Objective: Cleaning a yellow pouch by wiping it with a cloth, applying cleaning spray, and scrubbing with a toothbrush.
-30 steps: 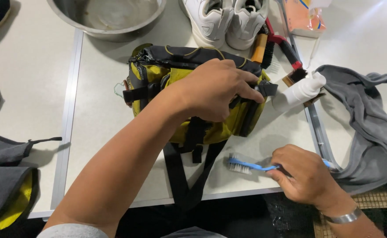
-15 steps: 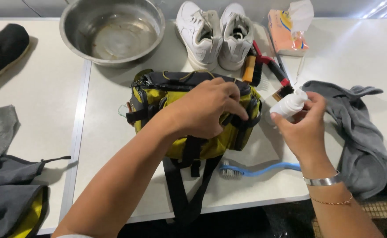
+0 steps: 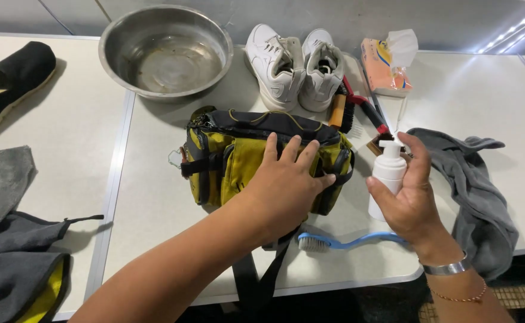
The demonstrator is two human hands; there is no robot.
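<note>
Gripping white pump bottle (image 3: pixel 388 179), right hand (image 3: pixel 409 206).

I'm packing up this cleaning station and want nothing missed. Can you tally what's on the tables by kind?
Bags: 1, yellow and black bag under the left hand
Bottles: 1, white pump bottle in the right hand
Brushes: 3, blue, wooden, red-handled
White sneakers: 2
Black shoe: 1
Metal bowl: 1
Tissue pack: 1
Grey cloths: 2
Total: 12
</note>
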